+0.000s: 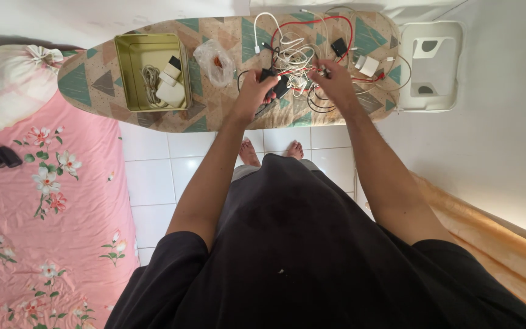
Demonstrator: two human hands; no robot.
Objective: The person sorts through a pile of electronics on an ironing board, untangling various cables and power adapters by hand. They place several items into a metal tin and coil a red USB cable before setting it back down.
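I stand at an ironing board [98, 82] with a patterned cover. A tangle of white, red and black cables [302, 52] lies on its right half. My left hand [255, 88] grips a black adapter [278, 82] at the near edge of the tangle. My right hand [335, 78] pinches a thin cable end between its fingertips just to the right. A white charger plug [368, 64] and a small black plug [339, 46] lie among the cables.
A gold tin box [128, 70] holding a coiled cable and white chargers sits left on the board, with a clear plastic bag [214, 61] beside it. A white iron rest [431, 66] ends the board. A pink floral bed [44, 213] lies left, white tiled floor below.
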